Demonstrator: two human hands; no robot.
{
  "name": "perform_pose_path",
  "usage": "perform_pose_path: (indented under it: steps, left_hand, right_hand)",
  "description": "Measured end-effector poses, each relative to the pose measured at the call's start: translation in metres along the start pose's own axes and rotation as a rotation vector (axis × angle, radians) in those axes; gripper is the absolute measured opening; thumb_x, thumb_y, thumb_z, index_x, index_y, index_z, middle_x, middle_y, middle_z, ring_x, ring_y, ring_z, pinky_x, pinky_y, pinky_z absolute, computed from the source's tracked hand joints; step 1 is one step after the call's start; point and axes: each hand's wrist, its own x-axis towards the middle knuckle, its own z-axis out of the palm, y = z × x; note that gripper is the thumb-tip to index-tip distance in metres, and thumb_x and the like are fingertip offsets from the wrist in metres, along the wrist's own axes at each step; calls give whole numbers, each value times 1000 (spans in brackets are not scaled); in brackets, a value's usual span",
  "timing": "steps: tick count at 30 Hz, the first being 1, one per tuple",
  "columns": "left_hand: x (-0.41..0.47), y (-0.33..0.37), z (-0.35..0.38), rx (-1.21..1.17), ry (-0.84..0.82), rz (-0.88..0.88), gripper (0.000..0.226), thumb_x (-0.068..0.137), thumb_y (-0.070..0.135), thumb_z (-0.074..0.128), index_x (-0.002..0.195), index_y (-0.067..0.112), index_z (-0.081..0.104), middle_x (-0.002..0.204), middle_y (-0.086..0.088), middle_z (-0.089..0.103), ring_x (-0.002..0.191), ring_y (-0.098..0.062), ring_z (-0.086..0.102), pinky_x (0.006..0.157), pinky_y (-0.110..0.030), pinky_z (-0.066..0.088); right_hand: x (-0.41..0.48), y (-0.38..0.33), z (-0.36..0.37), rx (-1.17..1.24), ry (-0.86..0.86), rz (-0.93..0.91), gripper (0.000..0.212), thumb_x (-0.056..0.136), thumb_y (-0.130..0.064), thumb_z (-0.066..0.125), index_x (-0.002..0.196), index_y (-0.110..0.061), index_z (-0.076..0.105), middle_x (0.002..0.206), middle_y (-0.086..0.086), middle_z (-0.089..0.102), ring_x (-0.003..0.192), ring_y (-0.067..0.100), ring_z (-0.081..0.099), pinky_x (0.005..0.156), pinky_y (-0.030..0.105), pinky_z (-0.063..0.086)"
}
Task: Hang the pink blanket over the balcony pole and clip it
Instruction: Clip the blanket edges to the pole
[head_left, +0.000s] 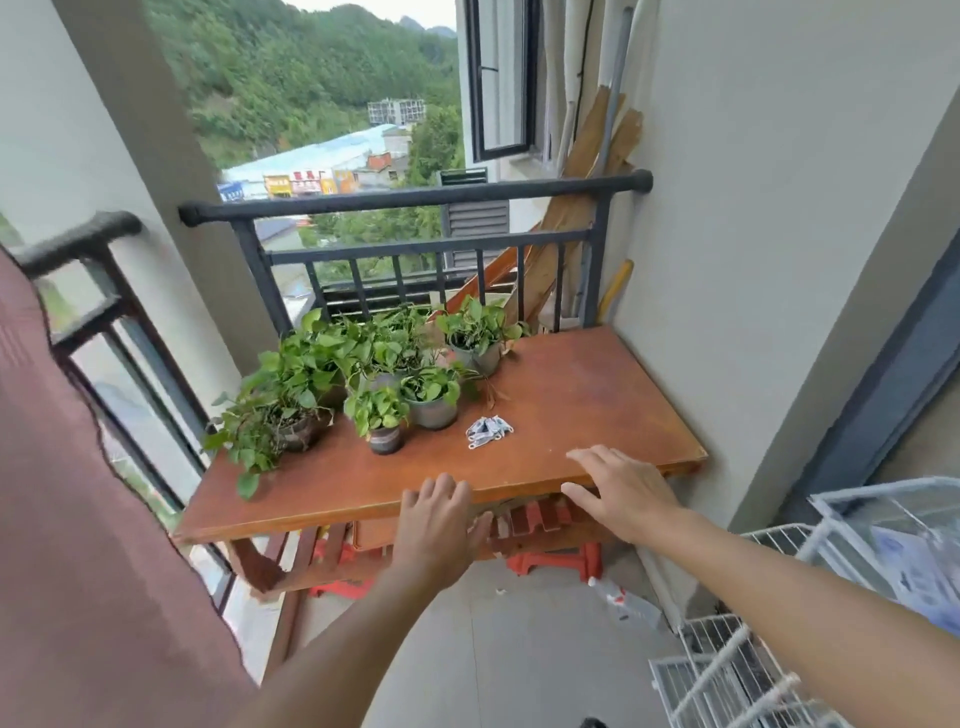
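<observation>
- The pink blanket (78, 519) fills the near left side of the view and hangs down as a wide sheet, with its top near the left railing pole (78, 236); if it lies over that pole, I cannot tell.
- A white wire rack (737, 670) stands at the near right, beside the right forearm.
- The left hand (441, 525) reaches forward with an empty grip, fingers spread, at the near edge of the bench (597, 395).
- The right hand (618, 493) is also empty, fingers spread apart, the palm down over the same edge; if it touches the wood is not clear.
- A small pile of clips (488, 431) lies on the bench, just beyond the hands.
- Several potted plants (363, 374) stand on the left half of the bench.
- Behind the bench runs the far balcony pole (415, 200), with green hills beyond it.
</observation>
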Motion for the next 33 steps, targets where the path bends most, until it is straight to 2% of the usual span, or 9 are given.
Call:
perform_pose_path:
  steps: [9,17,22,27,30,33]
  left_hand:
    - [168,-25,85,-61,-164,-128,41,92,53,38,120,25,50,116,3,52,109,-21,49,87,-35,34]
    - [252,-71,161,-188,-315,-310,37,93,50,40,113,23,56,114,1,57,108,-22,52,87,-37,37]
    - [315,-98,222,-267,-415,-382,39,97,47,34,107,19,59,112,-2,57,108,-25,52,87,-37,35]
    - [357,-105,277,-347,-516,-434,45,97,52,31,104,16,57,111,-7,58,109,-30,51,88,-41,37]
    - [370,-102,300,-369,-548,-456,47,94,56,36,108,16,57,113,-8,57,110,-32,50,89,-42,39]
    - [378,-98,310,-362,-559,-440,43,91,54,44,104,15,60,111,-8,57,110,-32,49,89,-42,41]
  right_hand:
    - [192,82,78,88,-179,-4,50,97,-52,36,138,-24,41,135,-4,53,120,16,53,94,33,46]
    - [310,94,157,132,-360,33,45,96,-49,41,134,-25,44,133,-2,55,116,19,57,91,38,50]
    - [366,94,217,131,-440,127,42,96,-47,42,131,-23,45,131,2,55,114,23,55,88,35,46]
    - [403,91,270,120,-559,221,50,95,-50,43,135,-19,42,137,8,48,125,26,47,95,40,45]
    - [410,94,290,92,-553,242,55,92,-54,46,134,-20,43,130,3,48,119,22,48,84,39,49]
    - [413,102,300,84,-559,230,50,89,-55,50,125,-21,50,122,-1,48,112,19,50,77,36,49]
